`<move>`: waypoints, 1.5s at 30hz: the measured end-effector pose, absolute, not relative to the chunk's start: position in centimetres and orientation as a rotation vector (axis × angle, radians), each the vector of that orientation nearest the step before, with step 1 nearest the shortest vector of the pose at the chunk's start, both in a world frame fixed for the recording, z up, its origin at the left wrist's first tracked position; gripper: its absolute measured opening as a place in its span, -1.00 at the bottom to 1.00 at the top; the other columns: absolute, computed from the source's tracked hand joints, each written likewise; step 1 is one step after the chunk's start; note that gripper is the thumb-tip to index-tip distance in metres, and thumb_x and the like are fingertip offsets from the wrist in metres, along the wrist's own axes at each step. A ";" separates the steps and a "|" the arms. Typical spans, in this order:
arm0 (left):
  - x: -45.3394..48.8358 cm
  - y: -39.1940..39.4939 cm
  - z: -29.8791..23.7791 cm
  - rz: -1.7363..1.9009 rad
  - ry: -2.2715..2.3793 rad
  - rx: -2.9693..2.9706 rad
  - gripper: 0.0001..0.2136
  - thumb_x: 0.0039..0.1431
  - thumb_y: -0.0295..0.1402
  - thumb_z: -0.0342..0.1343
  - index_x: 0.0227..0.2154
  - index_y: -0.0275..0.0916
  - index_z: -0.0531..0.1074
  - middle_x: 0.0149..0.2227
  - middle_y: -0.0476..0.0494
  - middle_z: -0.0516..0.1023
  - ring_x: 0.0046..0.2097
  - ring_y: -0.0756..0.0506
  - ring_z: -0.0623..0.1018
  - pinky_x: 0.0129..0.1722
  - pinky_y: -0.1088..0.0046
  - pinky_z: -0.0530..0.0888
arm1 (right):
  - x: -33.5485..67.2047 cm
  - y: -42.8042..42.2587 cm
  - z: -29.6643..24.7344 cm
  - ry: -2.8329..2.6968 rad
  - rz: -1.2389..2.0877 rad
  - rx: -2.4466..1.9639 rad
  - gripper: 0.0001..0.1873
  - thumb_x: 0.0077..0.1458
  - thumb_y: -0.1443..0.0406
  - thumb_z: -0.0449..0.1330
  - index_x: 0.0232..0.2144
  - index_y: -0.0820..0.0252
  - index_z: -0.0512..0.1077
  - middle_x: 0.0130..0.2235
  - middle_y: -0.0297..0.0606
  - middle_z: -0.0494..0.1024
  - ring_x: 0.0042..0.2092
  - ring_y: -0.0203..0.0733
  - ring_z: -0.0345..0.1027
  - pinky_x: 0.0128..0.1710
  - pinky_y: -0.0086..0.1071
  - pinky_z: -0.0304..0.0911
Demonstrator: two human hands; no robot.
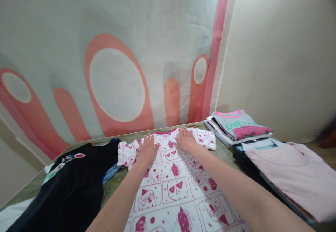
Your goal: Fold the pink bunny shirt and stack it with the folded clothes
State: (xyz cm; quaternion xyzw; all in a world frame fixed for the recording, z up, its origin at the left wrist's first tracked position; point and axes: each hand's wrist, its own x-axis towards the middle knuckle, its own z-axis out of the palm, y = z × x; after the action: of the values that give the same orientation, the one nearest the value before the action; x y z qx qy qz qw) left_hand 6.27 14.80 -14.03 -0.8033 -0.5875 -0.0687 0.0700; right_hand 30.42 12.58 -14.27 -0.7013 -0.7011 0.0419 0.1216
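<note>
A white T-shirt (175, 190) with a magenta cartoon print lies spread out on the table, its collar toward the wall. Flat on its upper left part, near the sleeve, rests my left hand (147, 151), fingers stretched out. My right hand (186, 139) lies on the fabric to the right of the collar, fingers also extended and slightly spread. Neither hand grips the cloth. Both forearms cross over the shirt's sides and hide parts of the print.
To the left lies a black T-shirt (76, 183) over other garments. At the right back stands a stack topped by a folded grey shirt (236, 121) with pink trim. Nearer, a pink shirt (294, 172) tops another pile. The wood-patterned table (115, 186) meets a painted wall (162, 32).
</note>
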 end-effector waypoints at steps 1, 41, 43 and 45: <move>6.6 14.0 -14.3 -0.218 -1.722 -2.456 -0.38 0.36 -0.01 -0.36 0.34 -0.28 -0.03 0.40 -0.24 -0.10 0.40 -0.23 -0.11 0.29 0.03 0.00 | 30.2 11.7 -14.5 -2.099 0.104 -1.972 -0.26 0.30 0.00 -0.25 0.36 0.34 -0.10 0.40 -0.06 -0.18 0.40 -0.02 -0.42 0.31 0.00 -0.42; -1.6 3.2 -13.2 -0.071 -1.473 -2.655 -0.45 0.37 -0.13 -0.28 0.31 -0.30 0.08 0.36 -0.21 0.02 0.37 -0.17 0.07 0.31 0.15 0.09 | 34.4 -4.5 -14.5 -2.318 0.161 -1.766 -0.35 0.33 0.08 -0.23 0.34 0.32 0.00 0.38 -0.11 -0.05 0.39 -0.07 -0.23 0.35 -0.03 -0.32; -1.8 2.1 -12.7 -0.026 -1.479 -2.610 -0.47 0.36 -0.20 -0.26 0.28 -0.35 0.16 0.34 -0.26 0.09 0.36 -0.19 0.10 0.31 0.15 0.11 | 34.1 -5.4 -13.7 -2.286 0.175 -1.784 -0.36 0.33 0.10 -0.22 0.32 0.34 0.05 0.36 -0.09 0.00 0.38 -0.07 -0.21 0.35 -0.03 -0.29; -1.1 0.4 -12.2 -0.023 -1.469 -2.577 -0.48 0.34 -0.22 -0.23 0.27 -0.36 0.18 0.34 -0.28 0.08 0.36 -0.23 0.08 0.31 0.11 0.10 | 32.9 -6.8 -12.8 -2.272 0.205 -1.772 -0.38 0.34 0.12 -0.22 0.31 0.32 0.09 0.36 -0.10 0.02 0.38 -0.06 -0.20 0.35 -0.02 -0.27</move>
State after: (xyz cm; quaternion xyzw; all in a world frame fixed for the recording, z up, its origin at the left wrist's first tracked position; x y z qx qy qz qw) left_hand -1.05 0.36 -12.23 -0.8654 -0.4934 -0.0077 0.0876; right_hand 32.89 -6.76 -12.82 -0.6084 -0.7803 0.0704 0.1263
